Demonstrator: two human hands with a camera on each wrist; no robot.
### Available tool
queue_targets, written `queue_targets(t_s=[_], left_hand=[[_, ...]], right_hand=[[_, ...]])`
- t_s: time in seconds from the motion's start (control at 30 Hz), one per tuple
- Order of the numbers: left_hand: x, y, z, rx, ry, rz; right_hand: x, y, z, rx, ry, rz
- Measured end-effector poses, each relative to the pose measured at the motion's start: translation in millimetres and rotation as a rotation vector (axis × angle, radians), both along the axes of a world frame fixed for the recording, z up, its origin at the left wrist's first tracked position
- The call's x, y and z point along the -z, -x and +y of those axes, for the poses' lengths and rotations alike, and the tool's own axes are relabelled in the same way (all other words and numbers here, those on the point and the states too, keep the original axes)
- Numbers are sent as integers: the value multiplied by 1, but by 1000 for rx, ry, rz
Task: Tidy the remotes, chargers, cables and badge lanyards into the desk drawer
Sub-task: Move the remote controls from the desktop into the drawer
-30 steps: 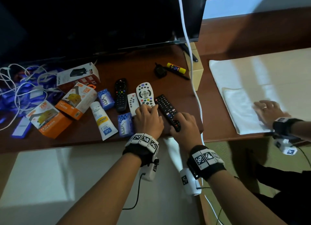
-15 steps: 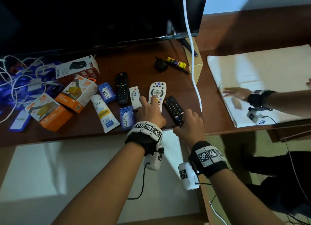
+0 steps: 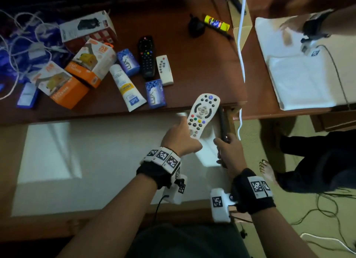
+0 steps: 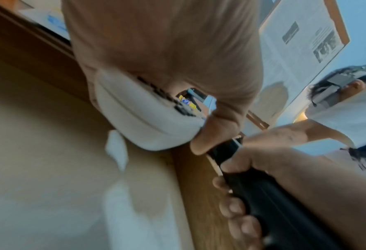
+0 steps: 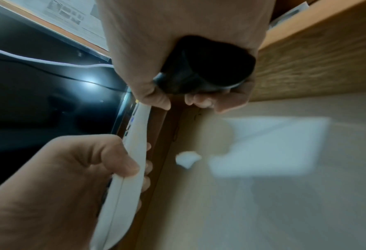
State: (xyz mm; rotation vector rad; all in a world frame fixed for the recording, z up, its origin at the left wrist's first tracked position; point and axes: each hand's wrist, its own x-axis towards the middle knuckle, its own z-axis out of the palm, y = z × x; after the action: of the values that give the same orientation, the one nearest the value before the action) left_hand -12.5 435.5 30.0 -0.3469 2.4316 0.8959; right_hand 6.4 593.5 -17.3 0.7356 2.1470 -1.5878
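Observation:
My left hand (image 3: 189, 131) grips a white remote (image 3: 202, 114) by its lower end, over the back right of the open drawer (image 3: 96, 161). My right hand (image 3: 224, 143) grips a black remote (image 3: 223, 122) edge-up, close to the drawer's right wall. In the left wrist view the white remote (image 4: 145, 116) lies under my fingers, with the black remote (image 4: 274, 203) beside it. The right wrist view shows the black remote's end (image 5: 205, 67) in my fist. A black remote (image 3: 146, 57), a small white remote (image 3: 164, 69) and a black charger (image 3: 195, 29) lie on the desk. White cables and blue lanyards (image 3: 21, 45) are piled at the far left.
Orange boxes (image 3: 92, 65), a cream tube (image 3: 127, 88), two blue soap boxes (image 3: 155, 93) and a yellow glue stick (image 3: 216, 23) lie on the desk. A white cable (image 3: 240, 45) hangs at the right edge. Another person's hand (image 3: 289, 30) rests on a white towel (image 3: 300, 80); their foot (image 3: 266, 171) is on the floor.
Both hands have lifted their remotes off the desk and drawn them back over the open drawer. The other person's hand has moved farther back on the towel.

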Motion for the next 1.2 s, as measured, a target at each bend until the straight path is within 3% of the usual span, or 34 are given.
queue_targets(t_s=[0.2, 0.33, 0.47, 0.63, 1.03, 1.2], left_hand=[[26, -37, -12, 54, -40, -21], [46, -42, -20, 152, 32, -170], [64, -44, -23, 223, 116, -262], [89, -55, -28, 231, 173, -239], [103, -54, -27, 253, 208, -295], [104, -54, -26, 241, 200, -277]], right_hand=[[20, -20, -14, -39, -70, -129], [26, -18, -19, -106, -192, -180], [35, -16, -23, -312, -325, -256], [40, -16, -31, -553, -535, -352], [44, -10, -28, -605, -607, -404], [42, -8, -32, -598, -690, -326]])
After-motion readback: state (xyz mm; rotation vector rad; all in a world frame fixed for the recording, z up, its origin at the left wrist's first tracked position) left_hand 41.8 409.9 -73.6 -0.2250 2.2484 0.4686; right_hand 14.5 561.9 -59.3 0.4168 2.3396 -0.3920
